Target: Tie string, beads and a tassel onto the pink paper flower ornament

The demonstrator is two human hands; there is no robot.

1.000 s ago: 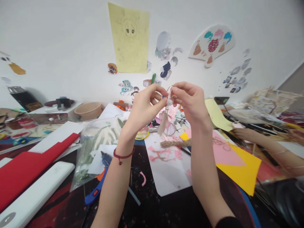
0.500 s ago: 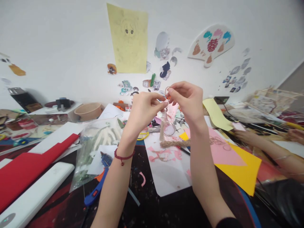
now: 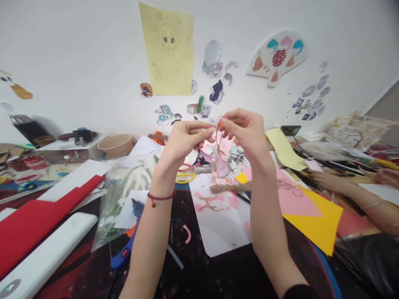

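A thin looped cord (image 3: 218, 139) with a small orange bead (image 3: 219, 124) hangs between my two raised hands. My right hand (image 3: 245, 126) pinches the cord at its upper part, beside the bead. On the other side, my left hand (image 3: 190, 137) has thumb and forefinger pressed together at the cord's left edge; what lies between those fingertips is too small to make out. Below the hands, a twisted twine bundle (image 3: 229, 187) rests at the top of a white sheet (image 3: 218, 236) scattered with pink scraps.
A blue glue gun (image 3: 124, 254), a clear plastic bag (image 3: 107, 207) and red card (image 3: 46, 220) lie left. Yellow scissors handles (image 3: 185, 178) are near the centre. Pink paper (image 3: 294, 199) and orange-yellow paper (image 3: 324, 224) lie right, near another person's hand (image 3: 324, 179).
My left hand has moved slightly left, away from my right fingertips. The cord loop and orange bead now show more clearly between the hands.
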